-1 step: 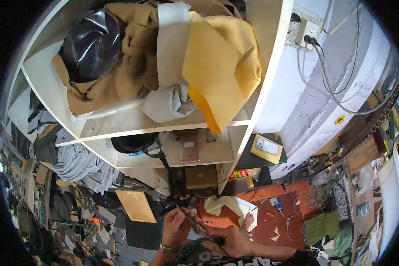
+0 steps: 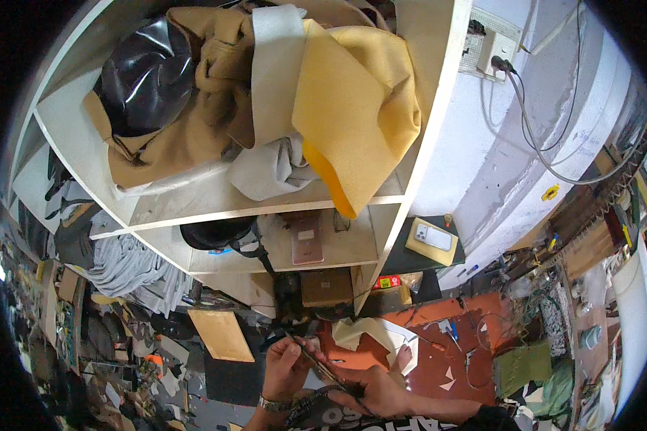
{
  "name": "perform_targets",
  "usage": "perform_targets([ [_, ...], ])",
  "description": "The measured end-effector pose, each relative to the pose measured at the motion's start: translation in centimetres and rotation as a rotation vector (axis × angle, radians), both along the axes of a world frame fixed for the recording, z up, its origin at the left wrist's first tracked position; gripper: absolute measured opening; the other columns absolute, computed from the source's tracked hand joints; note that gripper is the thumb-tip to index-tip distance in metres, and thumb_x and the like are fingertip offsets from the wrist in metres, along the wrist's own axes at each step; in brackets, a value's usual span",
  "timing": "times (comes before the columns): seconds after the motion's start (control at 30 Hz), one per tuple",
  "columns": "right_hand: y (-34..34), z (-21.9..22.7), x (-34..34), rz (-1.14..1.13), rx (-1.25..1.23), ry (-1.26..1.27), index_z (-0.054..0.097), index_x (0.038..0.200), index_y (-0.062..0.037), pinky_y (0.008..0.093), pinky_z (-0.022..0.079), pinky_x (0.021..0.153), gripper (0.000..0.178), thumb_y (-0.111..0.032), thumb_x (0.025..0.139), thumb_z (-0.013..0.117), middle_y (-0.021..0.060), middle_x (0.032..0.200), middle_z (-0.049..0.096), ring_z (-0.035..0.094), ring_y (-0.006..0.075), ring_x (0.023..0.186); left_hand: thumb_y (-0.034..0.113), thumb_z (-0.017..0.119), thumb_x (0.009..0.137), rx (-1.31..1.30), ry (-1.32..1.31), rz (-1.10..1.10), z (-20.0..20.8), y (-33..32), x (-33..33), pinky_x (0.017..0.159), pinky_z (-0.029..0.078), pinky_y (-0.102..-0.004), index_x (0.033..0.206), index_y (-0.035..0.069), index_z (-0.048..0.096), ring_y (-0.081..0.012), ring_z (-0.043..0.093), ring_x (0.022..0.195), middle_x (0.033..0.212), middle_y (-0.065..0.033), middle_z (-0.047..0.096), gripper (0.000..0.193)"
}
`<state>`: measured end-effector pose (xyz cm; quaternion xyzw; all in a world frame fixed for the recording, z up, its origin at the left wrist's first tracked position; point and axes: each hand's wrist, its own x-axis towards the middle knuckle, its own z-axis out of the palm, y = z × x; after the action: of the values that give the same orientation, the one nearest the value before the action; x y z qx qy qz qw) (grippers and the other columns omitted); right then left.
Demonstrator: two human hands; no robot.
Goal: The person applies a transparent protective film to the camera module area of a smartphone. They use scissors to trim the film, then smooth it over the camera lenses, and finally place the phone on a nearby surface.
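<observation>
Low in the middle, my left hand pinches a thin dark strip between thumb and fingertips; a watch or bracelet circles that wrist. The strip slants down to my right hand, whose fingers are closed round its lower end. What exactly the strip is, I cannot make out. A dark band curls beneath the hands across my lap. Just beyond them lies a cream sheet of material on the red floor covering, with a white sheet beside it and a bare foot at its edge.
A white shelf unit stands ahead, holding yellow material and brown material. A light wooden board lies at left. Blue-handled tools lie on the right. A phone rests beside the wall, under a plugged-in cable.
</observation>
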<state>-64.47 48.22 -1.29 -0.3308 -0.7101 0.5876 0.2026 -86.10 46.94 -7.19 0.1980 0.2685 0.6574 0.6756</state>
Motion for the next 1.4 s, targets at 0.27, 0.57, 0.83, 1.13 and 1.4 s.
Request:
perform_targets([
  [0.27, 0.0, -0.4, 0.7, 0.015, 0.022, -0.035, 0.053, 0.149, -0.0053, 0.0322, 0.054, 0.077, 0.06, -0.03, 0.098, 0.074, 0.019, 0.106, 0.075, 0.064, 0.014, 0.086, 0.018, 0.068, 0.1, -0.047, -0.035, 0.039, -0.1, 0.1, -0.1, 0.085, 0.058, -0.0491, 0.096, 0.003, 0.065, -0.0308, 0.069, 0.091, 0.098, -0.0112, 0.067, 0.015],
  [0.57, 1.7, -1.8, 1.0, 0.136, -0.341, -0.017, 0.051, 0.15, -0.0078, 0.0345, 0.053, 0.069, 0.058, -0.038, 0.102, 0.067, 0.0153, 0.093, 0.073, 0.067, 0.0196, 0.074, 0.027, 0.059, 0.107, -0.177, -0.015, 0.126, 0.5, 1.2, 1.4, 0.086, 0.06, -0.0486, 0.105, 0.009, 0.064, -0.0212, 0.067, 0.086, 0.099, -0.005, 0.066, 0.019],
  [0.83, 1.9, -3.3, 0.6, 0.092, -0.481, 0.193, 0.047, 0.153, -0.0068, 0.0287, 0.045, 0.057, 0.054, -0.031, 0.107, 0.06, 0.0014, 0.074, 0.057, 0.055, 0.0096, 0.061, 0.029, 0.059, 0.106, -0.306, 0.101, 0.184, 1.3, 1.8, 2.2, 0.076, 0.063, -0.0456, 0.105, 0.01, 0.064, -0.0198, 0.071, 0.084, 0.095, -0.0037, 0.068, 0.02],
  [1.13, 1.7, -2.4, 0.8, 0.109, -0.598, 0.144, 0.049, 0.151, -0.0026, 0.0265, 0.042, 0.058, 0.056, -0.038, 0.108, 0.056, -0.0003, 0.072, 0.055, 0.052, 0.0077, 0.063, 0.031, 0.058, 0.106, -0.35, 0.051, 0.219, 0.5, 1.6, 2.4, 0.077, 0.062, -0.0505, 0.101, 0.011, 0.06, -0.0216, 0.069, 0.078, 0.091, -0.0024, 0.064, 0.021],
  [1.4, 1.6, -3.9, -0.2, 0.121, -0.508, 0.094, 0.056, 0.137, -0.0009, 0.0251, 0.04, 0.062, 0.049, -0.041, 0.108, 0.054, -0.0003, 0.07, 0.053, 0.049, 0.009, 0.064, 0.024, 0.05, 0.108, -0.465, -0.066, 0.301, -0.5, 2.2, 2.5, 0.076, 0.064, -0.0549, 0.099, 0.007, 0.055, -0.0243, 0.069, 0.08, 0.085, -0.0087, 0.064, 0.019],
])
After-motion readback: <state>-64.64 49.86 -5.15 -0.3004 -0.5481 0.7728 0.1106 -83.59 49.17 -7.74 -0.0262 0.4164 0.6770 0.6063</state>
